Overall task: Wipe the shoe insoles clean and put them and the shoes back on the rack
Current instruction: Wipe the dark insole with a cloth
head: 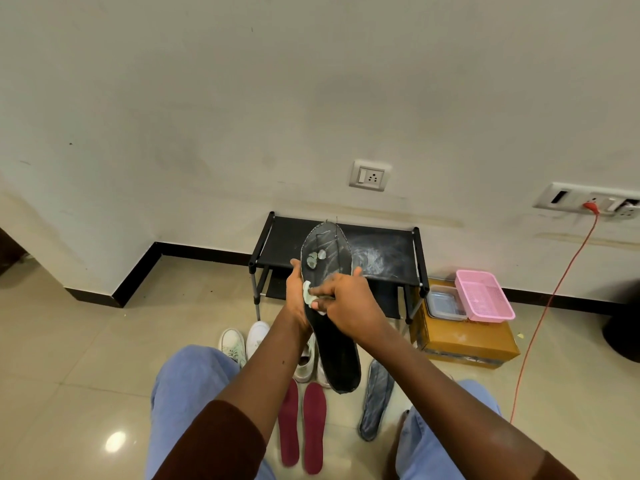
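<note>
Head view: black insole [329, 299], long flat oval w/ stitched pale edge, held upright-ish in front of the rack [381, 251]. Surface matte, smeared w/ chalky streaks, a few pale grey-green patches near toe end. Left hand [297, 299] wraps around its left edge, fingers curled behind, gripping it. Right hand [349, 303] closed on a small crumpled pale green wipe [308, 294], pressing it against insole's mid part; thumb hooks over the right edge.

Rack is low, black fabric top on thin metal legs, against the wall; top has whitish dusty swirls. Insole and hands block the rack's front-left part.

On the glossy beige tile floor [104, 341], between the knees in blue jeans: two maroon insoles [301, 424] side by side, smooth; a grey-blue insole [375, 400] to the right, streaky. White sneakers [242, 341] near the rack, partly hidden behind the left forearm. Right of rack: cardboard box [464, 341] w/ clear plastic tub [445, 303] and pink mesh basket [483, 296] on top. Orange cable [554, 292] runs from wall socket to floor.
</note>
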A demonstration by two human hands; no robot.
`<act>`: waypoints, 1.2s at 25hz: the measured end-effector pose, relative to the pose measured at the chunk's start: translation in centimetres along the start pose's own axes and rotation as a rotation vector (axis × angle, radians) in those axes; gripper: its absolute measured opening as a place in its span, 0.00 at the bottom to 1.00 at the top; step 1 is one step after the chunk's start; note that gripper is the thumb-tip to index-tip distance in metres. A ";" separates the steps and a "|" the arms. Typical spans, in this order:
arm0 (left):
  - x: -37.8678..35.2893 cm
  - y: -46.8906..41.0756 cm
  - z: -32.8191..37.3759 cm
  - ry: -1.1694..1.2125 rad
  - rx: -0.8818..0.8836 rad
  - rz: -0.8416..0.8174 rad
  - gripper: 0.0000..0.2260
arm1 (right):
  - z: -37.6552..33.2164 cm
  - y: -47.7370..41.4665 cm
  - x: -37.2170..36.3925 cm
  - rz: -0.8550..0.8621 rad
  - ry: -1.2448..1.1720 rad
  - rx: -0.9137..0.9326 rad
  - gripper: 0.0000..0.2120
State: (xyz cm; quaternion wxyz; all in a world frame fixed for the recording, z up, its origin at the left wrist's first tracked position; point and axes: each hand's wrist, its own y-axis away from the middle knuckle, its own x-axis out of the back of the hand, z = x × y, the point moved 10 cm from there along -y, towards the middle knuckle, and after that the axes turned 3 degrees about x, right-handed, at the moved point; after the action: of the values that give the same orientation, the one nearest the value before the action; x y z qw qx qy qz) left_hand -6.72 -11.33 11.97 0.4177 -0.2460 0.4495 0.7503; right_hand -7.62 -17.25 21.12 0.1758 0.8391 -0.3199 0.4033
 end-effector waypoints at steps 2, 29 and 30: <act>-0.2 0.1 -0.2 -0.017 0.016 -0.003 0.27 | 0.3 -0.3 0.5 0.064 -0.107 -0.024 0.11; -0.8 0.8 0.0 0.057 -0.035 -0.076 0.15 | 1.8 -3.0 1.8 0.194 -0.098 -0.069 0.10; -0.8 1.0 0.0 0.061 -0.053 -0.062 0.17 | 1.9 -3.7 2.1 0.209 -0.095 -0.071 0.10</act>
State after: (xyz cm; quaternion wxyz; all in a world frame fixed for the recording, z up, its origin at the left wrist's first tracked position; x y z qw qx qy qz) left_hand -7.15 -11.87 13.04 0.4204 -0.2934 0.4341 0.7407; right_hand -3.07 -16.42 21.44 0.1471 0.8127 -0.4275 0.3675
